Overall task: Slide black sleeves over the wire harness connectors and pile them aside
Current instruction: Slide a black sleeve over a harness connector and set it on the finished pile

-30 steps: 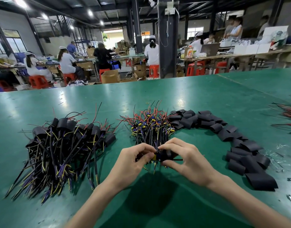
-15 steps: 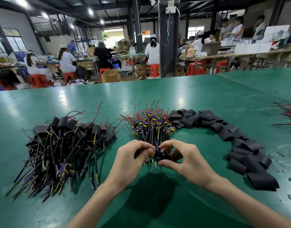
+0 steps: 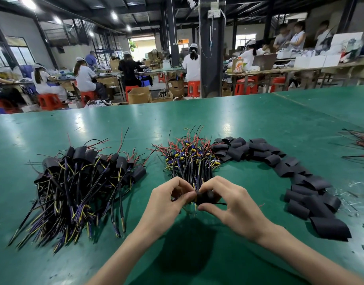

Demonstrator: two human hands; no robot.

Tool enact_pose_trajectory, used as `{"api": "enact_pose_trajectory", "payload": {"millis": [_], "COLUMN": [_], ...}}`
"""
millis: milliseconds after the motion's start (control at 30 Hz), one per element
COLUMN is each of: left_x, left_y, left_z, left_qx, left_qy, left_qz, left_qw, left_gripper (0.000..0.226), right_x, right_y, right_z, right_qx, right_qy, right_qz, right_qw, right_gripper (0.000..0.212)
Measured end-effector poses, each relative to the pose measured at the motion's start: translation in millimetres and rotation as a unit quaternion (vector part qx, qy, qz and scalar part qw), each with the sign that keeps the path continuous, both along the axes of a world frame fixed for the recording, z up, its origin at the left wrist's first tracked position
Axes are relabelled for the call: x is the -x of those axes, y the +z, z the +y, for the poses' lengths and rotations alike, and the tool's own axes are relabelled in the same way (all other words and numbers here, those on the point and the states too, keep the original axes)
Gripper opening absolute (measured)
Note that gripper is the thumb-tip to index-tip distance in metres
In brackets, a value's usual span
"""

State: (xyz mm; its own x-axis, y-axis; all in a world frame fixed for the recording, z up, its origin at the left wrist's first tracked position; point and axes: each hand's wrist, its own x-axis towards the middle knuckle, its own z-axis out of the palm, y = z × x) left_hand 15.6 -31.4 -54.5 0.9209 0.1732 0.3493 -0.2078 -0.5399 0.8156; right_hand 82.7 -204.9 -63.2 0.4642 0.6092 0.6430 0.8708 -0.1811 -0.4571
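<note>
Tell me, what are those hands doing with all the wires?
Someone is fitting a black sleeve over one wire harness. The left hand pinches the harness and the right hand holds the sleeve. Finished ones lie piled at left, bare harnesses in the middle, loose sleeves at right.

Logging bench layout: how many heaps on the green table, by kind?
Sleeved harness heap: 1
Unsleeved harness heap: 1
Loose black sleeve heap: 1
Red wire heap, right edge, partly out of frame: 1
Total: 4 heaps
Besides these, the left hand and right hand hold one sleeved harness.
</note>
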Motion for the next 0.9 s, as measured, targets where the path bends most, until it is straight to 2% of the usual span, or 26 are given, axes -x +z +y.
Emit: {"api": "enact_pose_trajectory", "payload": {"millis": [233, 400, 533, 600, 667, 800, 867, 900], "left_x": [-3.4, -2.9, -1.1, 0.8, 2.5, 6.1, 7.2, 7.4], "left_y": [-0.6, -3.3, 1.4, 8.2, 18.7, 35.2, 35.5, 33.5], "left_z": [6.8, 3.3, 2.8, 7.3, 19.0, 61.7, 88.5, 100.5], "left_qx": [0.053, 0.042, 0.020, -0.012, -0.083, -0.235, -0.278, -0.302], "left_qy": [-0.026, -0.019, 0.004, 0.044, 0.126, 0.286, 0.342, 0.365], "left_qz": [0.043, 0.045, 0.004, -0.057, -0.156, -0.324, -0.335, -0.312], "left_qw": [0.997, 0.998, 1.000, 0.997, 0.976, 0.871, 0.833, 0.823], "left_gripper": [0.016, 0.024, 0.025, 0.025, 0.019, 0.007, 0.009, 0.015], "right_x": [2.2, 3.1, 4.1, 2.3, -3.9, -23.5, -35.0, -40.1], "right_y": [-0.1, -1.2, -0.8, -0.3, -0.3, -4.1, -9.0, -11.7], "right_z": [0.8, 2.1, 3.0, 3.0, 0.5, -8.0, -12.6, -14.4], "right_qx": [0.014, 0.034, 0.030, 0.030, 0.033, 0.047, 0.077, 0.095], "right_qy": [-0.015, -0.003, -0.011, -0.030, -0.070, -0.183, -0.230, -0.248], "right_qz": [-0.009, -0.019, -0.018, -0.030, -0.039, -0.027, -0.012, 0.002], "right_qw": [1.000, 0.999, 0.999, 0.999, 0.996, 0.982, 0.970, 0.964], "right_gripper": [0.023, 0.021, 0.023, 0.028, 0.032, 0.039, 0.042, 0.043]}}
